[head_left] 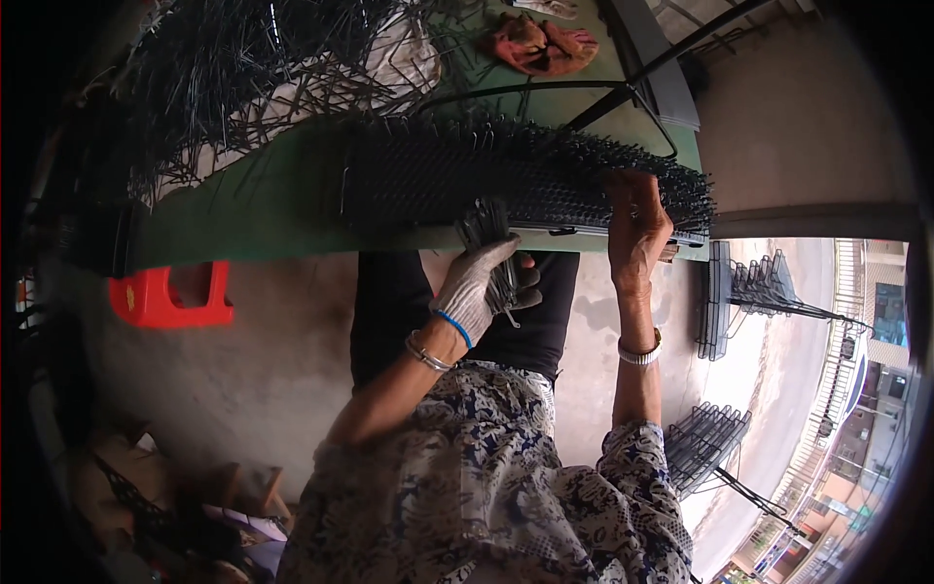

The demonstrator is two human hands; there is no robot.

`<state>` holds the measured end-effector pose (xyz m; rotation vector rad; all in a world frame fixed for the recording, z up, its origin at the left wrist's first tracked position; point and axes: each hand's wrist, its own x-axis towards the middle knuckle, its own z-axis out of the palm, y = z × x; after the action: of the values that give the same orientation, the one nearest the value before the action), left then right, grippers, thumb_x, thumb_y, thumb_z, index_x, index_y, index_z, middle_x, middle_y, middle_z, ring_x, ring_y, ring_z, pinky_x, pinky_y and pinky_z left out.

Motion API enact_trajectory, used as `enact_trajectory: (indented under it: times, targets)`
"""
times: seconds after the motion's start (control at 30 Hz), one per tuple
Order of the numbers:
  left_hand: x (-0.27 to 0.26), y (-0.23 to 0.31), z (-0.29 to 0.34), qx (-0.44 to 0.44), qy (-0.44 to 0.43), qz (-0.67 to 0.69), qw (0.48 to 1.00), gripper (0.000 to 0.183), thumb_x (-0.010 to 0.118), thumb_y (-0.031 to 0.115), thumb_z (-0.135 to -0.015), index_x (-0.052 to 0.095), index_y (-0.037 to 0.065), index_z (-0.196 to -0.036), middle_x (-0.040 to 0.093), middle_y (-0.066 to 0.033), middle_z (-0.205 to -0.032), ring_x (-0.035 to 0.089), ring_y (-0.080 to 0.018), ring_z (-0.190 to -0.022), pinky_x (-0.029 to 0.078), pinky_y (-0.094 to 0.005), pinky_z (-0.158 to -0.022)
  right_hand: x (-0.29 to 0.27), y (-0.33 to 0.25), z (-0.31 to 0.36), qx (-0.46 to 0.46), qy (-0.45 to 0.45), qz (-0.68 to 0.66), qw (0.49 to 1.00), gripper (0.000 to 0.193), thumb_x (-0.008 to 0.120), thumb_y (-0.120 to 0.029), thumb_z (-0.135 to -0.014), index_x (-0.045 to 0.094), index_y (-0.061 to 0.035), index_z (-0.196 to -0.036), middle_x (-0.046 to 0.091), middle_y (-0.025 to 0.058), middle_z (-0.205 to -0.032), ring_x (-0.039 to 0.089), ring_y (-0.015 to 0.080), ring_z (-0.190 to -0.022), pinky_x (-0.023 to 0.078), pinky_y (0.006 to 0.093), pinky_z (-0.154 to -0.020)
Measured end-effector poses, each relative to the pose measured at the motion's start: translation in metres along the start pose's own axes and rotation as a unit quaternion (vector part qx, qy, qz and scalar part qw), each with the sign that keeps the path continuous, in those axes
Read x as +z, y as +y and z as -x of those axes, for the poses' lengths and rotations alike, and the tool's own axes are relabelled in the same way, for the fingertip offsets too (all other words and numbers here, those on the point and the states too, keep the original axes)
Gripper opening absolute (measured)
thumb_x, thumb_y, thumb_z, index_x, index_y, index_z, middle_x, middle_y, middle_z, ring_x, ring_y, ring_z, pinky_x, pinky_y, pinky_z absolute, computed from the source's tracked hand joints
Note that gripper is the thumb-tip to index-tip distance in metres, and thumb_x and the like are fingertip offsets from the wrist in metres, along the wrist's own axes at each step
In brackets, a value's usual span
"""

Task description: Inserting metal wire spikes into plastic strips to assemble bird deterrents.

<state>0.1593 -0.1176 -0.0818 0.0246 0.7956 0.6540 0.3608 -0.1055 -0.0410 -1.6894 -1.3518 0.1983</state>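
Head: bundle (483, 228) in L hand (471, 286), long axis twd table (248, 209).

No text, label, number or sign can be read here.

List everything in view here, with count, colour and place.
table: one, green, in front
rod rack: one, black, table's near edge
loose strips: uncountable, black, table's far left
sheeting: count unclear, pale, under strips
crumpled cloth: one, reddish, table's far side
bar frame: one, black, above table's right
stool: one, red, floor at left
wire stacks: two, dark grey, right side
buildings: several, pale, outside right
clutter: uncountable, mixed, lower left, too dark to name
bundle of strips: one, dark, centre
shirt: one, white and navy, lower centre
trousers: one pair, black, centre
bracelets: several, silvery, both wrists
left hand: one, pale glove, gripping bundle
right hand: one, bare, rack's right end
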Motion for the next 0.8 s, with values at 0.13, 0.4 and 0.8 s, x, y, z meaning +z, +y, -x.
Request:
enact_trajectory:
  times: [0.13,0.4,0.8]
  targets:
    - [0.0,0.0,0.002,0.005,-0.017,0.004,1.0,0.013,0.062,0.017,-0.092,0.062,0.006,-0.1,0.066,-0.01,-0.083,0.069,-0.0258,-0.073,0.062,-0.0431,-0.058,-0.003,0.0,-0.008,-0.028,-0.014,-0.027,0.999,0.008,0.057,-0.004,-0.094,0.063,-0.004,-0.1,0.069,-0.0001,-0.091,0.059,0.0042,-0.081,0.045,0.0203,-0.073]
    - [0.004,0.001,0.006,0.008,-0.007,-0.013,1.0,0.015,0.059,0.018,-0.094,0.062,0.006,-0.101,0.066,-0.0091,-0.083,0.068,-0.0234,-0.071,0.061,-0.0404,-0.058,0.001,0.006,-0.012,-0.049,-0.051,0.033,0.997,0.009,0.059,-0.005,-0.091,0.063,-0.0056,-0.099,0.066,0.0028,-0.082,0.059,0.0056,-0.077,0.045,0.0218,-0.066]
    - [0.014,-0.013,0.009,0.011,-0.056,-0.037,0.998,0.014,0.063,0.018,-0.092,0.066,0.004,-0.094,0.062,-0.0043,-0.068,0.059,-0.0145,-0.051,0.054,-0.0293,-0.046,0.013,-0.002,-0.034,-0.144,-0.029,0.229,0.962,0.008,0.064,-0.019,-0.086,0.066,-0.0114,-0.088,0.061,0.007,-0.088,0.063,0.0233,-0.077,0.048,0.0342,-0.066]
